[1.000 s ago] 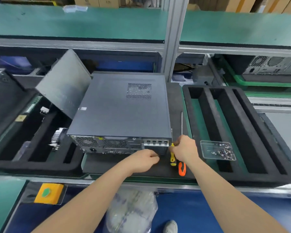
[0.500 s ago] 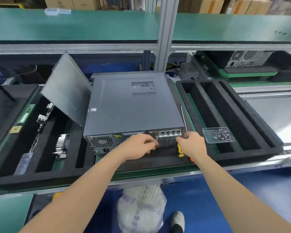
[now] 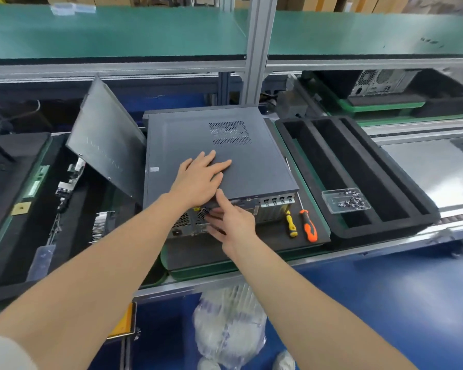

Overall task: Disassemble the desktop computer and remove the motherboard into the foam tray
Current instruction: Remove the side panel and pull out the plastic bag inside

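On the black mat (image 3: 225, 252) at the middle of the table's front edge: desktop computer (image 3: 251, 166), lying flat, cover on, rear panel turned toward the front edge. Between rear panel and front edge, only a narrow strip of mat.

Left grip (image 3: 201, 177) flat on the top cover, close to its rear rim, fingers straight and spread, holding nothing. Right grip (image 3: 231, 222) against the rear panel, fingers stretched to the left, thumb up at the rim of the cover; wide, nothing pinched.

Just right of the right grip, on the mat: yellow screwdriver (image 3: 290, 225) and orange screwdriver (image 3: 309, 229), side by side, not touching.

Toward the table's right edge, just beside the mat: foam tray (image 3: 316, 161) with long slots. On its near part, a clear screw box (image 3: 345, 201).

At the computer's left edge: loose metal panel (image 3: 104, 145), tilted, standing in the left foam tray (image 3: 16, 276); touching the case or not, cannot tell.
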Demonstrator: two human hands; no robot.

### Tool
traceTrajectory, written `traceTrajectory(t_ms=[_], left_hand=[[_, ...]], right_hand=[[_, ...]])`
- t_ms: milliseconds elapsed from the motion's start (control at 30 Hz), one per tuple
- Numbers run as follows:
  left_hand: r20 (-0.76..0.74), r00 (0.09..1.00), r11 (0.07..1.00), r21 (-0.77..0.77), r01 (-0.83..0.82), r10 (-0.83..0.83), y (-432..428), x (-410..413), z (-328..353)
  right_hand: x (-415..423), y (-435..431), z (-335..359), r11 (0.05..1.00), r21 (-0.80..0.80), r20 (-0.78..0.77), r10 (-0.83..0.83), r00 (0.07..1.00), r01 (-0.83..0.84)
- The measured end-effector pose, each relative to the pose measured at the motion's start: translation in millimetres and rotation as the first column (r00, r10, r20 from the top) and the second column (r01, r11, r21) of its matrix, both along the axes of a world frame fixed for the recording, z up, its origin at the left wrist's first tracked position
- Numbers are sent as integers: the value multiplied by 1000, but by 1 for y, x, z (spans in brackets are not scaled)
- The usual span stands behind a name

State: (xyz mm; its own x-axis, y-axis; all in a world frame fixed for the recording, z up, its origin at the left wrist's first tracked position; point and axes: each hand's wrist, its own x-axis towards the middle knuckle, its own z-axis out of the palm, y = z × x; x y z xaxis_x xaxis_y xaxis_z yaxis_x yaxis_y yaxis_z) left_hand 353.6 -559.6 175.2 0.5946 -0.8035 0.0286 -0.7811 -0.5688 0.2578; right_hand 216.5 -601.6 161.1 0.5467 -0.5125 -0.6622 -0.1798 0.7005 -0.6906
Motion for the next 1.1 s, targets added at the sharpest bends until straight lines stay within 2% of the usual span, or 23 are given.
traceTrajectory(t_ms=[100, 200, 367, 533, 767, 867, 967, 1100], left_hand=[[62, 998, 999, 37, 18, -20, 1, 0, -6], [74, 997, 999, 32, 8, -11, 2, -2, -7], [144, 989, 999, 42, 9, -15, 5, -8, -9], [164, 986, 998, 56, 4, -13, 8, -14, -10], [208, 978, 1000, 26, 0, -5, 14, -28, -13], [188, 982, 1000, 29, 0, -5, 14, -29, -11], [104, 994, 1000, -2, -17, 17, 12, -30, -4], [-38, 998, 999, 6, -50, 50, 5, -22, 24]], right_hand=[[10, 14, -5, 984, -76, -1, -160, 987, 159], [15, 22, -7, 968, -103, 39, -228, 973, 231], [15, 25, -9, 959, 10, 116, -282, 952, 282], [14, 26, -13, 954, 34, 122, -301, 946, 299], [6, 28, -22, 946, 75, 204, -323, 924, 315], [3, 24, -27, 964, -9, 179, -261, 949, 267], [0, 19, -24, 973, -57, 120, -214, 969, 222], [-2, 19, -4, 969, -47, 183, -231, 956, 243]])
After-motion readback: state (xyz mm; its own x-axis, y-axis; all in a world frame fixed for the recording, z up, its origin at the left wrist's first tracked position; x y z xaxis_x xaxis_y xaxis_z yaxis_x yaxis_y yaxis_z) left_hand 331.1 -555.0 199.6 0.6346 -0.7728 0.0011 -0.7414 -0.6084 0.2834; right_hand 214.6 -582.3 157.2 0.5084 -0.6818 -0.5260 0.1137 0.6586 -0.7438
